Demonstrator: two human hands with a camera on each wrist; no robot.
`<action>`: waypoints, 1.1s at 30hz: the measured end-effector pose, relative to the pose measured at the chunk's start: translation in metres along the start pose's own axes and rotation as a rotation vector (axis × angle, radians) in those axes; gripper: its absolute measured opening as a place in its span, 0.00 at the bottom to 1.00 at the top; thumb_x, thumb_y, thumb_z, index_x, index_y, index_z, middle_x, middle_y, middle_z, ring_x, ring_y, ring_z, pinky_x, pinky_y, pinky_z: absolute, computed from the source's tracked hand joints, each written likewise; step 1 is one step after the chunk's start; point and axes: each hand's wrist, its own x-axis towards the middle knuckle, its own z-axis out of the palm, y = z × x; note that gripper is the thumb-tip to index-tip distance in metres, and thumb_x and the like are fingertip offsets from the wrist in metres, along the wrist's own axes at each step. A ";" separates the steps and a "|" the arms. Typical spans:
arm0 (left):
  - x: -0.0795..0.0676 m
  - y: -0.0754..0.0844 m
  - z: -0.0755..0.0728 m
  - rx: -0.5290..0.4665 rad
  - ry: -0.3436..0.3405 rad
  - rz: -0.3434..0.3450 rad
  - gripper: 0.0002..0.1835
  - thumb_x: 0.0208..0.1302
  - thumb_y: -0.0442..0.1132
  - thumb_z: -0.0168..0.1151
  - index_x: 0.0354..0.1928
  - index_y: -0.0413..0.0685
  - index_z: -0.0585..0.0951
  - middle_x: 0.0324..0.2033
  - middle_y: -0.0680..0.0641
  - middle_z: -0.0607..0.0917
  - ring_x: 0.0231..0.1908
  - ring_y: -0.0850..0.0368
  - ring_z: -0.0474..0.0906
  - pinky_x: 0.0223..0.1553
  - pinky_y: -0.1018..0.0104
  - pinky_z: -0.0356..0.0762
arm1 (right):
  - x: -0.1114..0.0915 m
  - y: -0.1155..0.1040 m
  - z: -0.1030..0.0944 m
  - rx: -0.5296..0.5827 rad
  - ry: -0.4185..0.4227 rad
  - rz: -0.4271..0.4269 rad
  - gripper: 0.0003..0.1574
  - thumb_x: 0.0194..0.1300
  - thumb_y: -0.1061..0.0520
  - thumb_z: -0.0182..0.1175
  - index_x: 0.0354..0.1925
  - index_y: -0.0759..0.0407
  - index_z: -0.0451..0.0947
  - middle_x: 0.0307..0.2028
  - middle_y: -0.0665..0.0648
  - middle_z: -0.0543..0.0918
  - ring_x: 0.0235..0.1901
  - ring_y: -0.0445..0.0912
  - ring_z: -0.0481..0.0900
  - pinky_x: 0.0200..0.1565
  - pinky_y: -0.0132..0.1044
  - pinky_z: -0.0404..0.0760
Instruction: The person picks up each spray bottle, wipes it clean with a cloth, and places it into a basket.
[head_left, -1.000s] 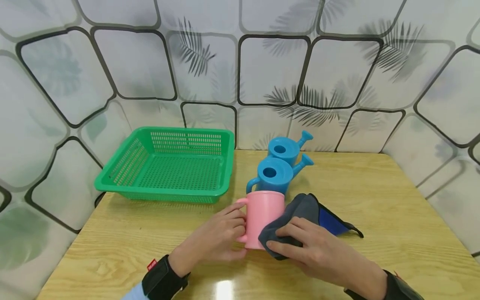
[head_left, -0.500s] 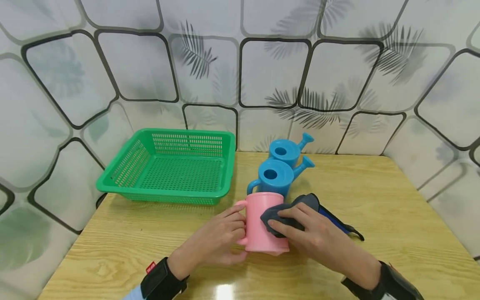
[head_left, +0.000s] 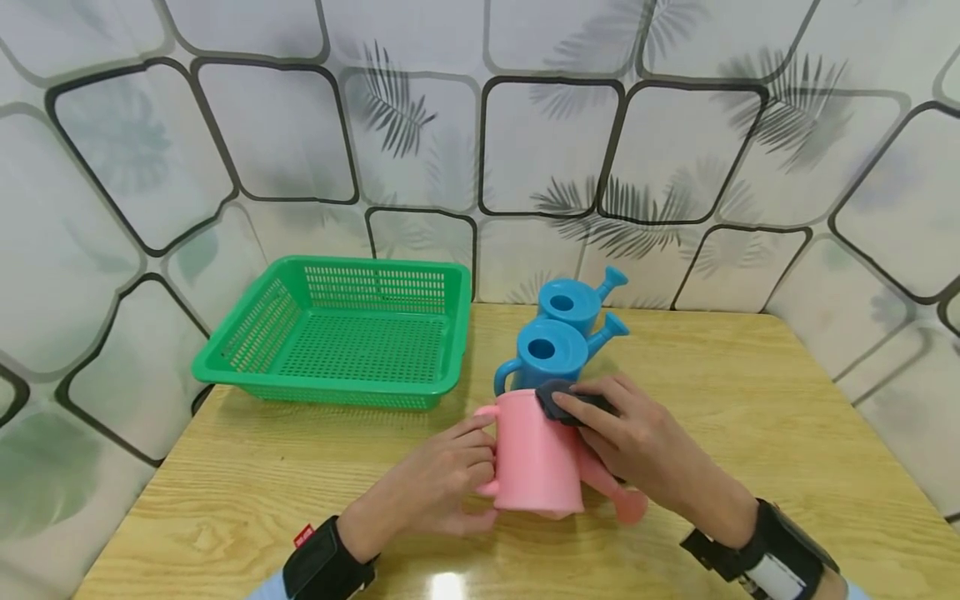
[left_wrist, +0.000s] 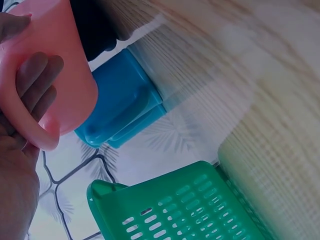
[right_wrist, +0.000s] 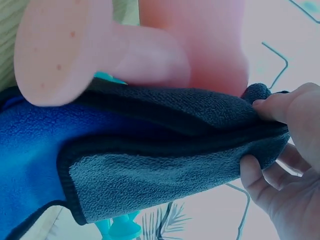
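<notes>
A pink watering can (head_left: 536,458) is held tilted over the table's front half, its spout pointing to the right. My left hand (head_left: 442,475) grips it by the handle; in the left wrist view the fingers (left_wrist: 37,75) pass through the handle loop. Between thumb and fingers my right hand (head_left: 637,433) pinches a grey and blue cloth (right_wrist: 150,170), pressing it at the can's top rim on the right. The cloth hangs down beside the spout (right_wrist: 145,55) in the right wrist view. In the head view the right hand hides most of the cloth.
Two blue watering cans (head_left: 551,354) stand one behind the other just beyond the pink one. A green slotted basket (head_left: 330,392) sits at the back left of the wooden table (head_left: 750,400). A patterned backdrop rises behind the table.
My right hand has moved the cloth up the pink can from its lower side to the rim. The can has turned and tilted a little, and its spout now shows at the right.
</notes>
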 end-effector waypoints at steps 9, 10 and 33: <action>-0.003 -0.003 -0.002 0.023 -0.004 -0.023 0.11 0.42 0.44 0.69 0.26 0.47 0.80 0.23 0.55 0.81 0.37 0.58 0.75 0.62 0.57 0.70 | -0.009 -0.014 -0.001 0.048 0.001 -0.034 0.27 0.73 0.42 0.46 0.54 0.57 0.81 0.45 0.59 0.81 0.44 0.50 0.77 0.35 0.46 0.86; -0.003 -0.004 -0.002 0.023 -0.007 -0.030 0.11 0.42 0.44 0.69 0.26 0.47 0.80 0.23 0.54 0.82 0.37 0.58 0.75 0.62 0.57 0.70 | -0.010 -0.016 -0.002 0.051 -0.009 -0.032 0.29 0.74 0.42 0.42 0.54 0.57 0.81 0.46 0.59 0.81 0.44 0.50 0.77 0.36 0.46 0.86; -0.007 -0.014 -0.002 -0.031 0.042 -0.087 0.09 0.38 0.41 0.68 0.24 0.46 0.79 0.22 0.53 0.82 0.36 0.57 0.75 0.68 0.55 0.62 | -0.025 -0.031 -0.008 0.130 -0.088 -0.157 0.15 0.74 0.56 0.50 0.43 0.50 0.85 0.48 0.54 0.82 0.44 0.47 0.72 0.36 0.38 0.83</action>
